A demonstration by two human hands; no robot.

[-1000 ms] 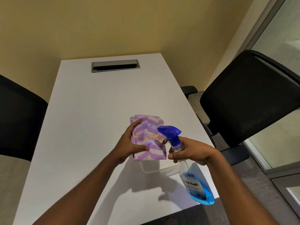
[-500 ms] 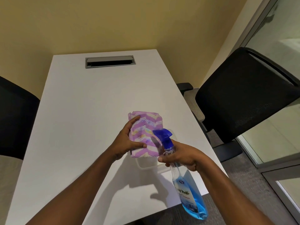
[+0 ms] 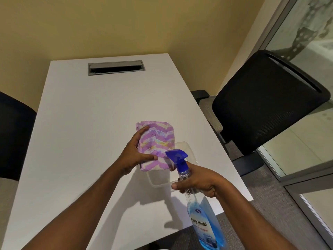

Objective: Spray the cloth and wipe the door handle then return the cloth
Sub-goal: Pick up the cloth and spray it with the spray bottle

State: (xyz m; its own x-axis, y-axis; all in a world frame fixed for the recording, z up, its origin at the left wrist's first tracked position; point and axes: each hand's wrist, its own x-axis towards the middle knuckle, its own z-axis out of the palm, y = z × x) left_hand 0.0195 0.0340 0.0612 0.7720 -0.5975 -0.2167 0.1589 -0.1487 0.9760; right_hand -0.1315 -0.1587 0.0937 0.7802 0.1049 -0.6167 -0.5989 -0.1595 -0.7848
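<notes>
My left hand [image 3: 134,154] holds a folded cloth [image 3: 158,141] with purple, white and yellow zigzag stripes, raised above the white table [image 3: 81,141]. My right hand [image 3: 200,181] grips the neck of a clear spray bottle [image 3: 203,222] of blue liquid. Its blue nozzle [image 3: 177,156] points at the lower right corner of the cloth, almost touching it. Beneath the cloth, a clear plastic tray [image 3: 187,150] rests on the table, partly hidden. No door handle is in view.
A grey cable hatch [image 3: 116,67] is set into the far end of the table. A black mesh chair [image 3: 266,105] stands at the right, another dark chair [image 3: 14,138] at the left. Glass panels with grey frames [image 3: 306,177] run along the right side.
The bottle has shifted slightly left and closer to the cloth. My left hand keeps the cloth raised in about the same place.
</notes>
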